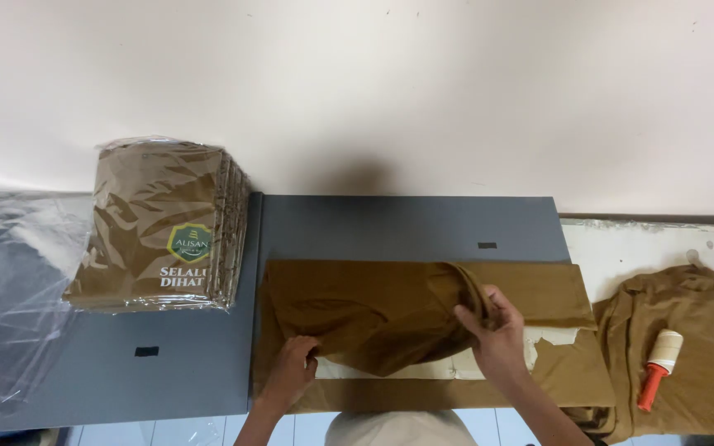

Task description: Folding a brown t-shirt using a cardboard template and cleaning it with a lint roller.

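Grey table (406, 223): brown shirt (373, 310) under fingers (477, 318), bagged shirt stack (159, 227) far left of them, clear plastic (10, 281) beyond, shirt pile w/ lint roller (659, 367) to right.

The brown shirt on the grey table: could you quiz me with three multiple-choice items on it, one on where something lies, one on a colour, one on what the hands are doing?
1. Where is the stack of bagged shirts?
A. left of the shirt being folded
B. on the floor
C. under the lint roller

2. What colour is the lint roller handle?
A. blue
B. orange-red
C. black

3. What are the hands doing?
A. hanging free
B. both gripping the brown shirt
C. holding the roller

Answers: 1 A, the stack stands at the table's left. 2 B, the handle shows orange-red. 3 B, the left hand and right hand both pinch its cloth.
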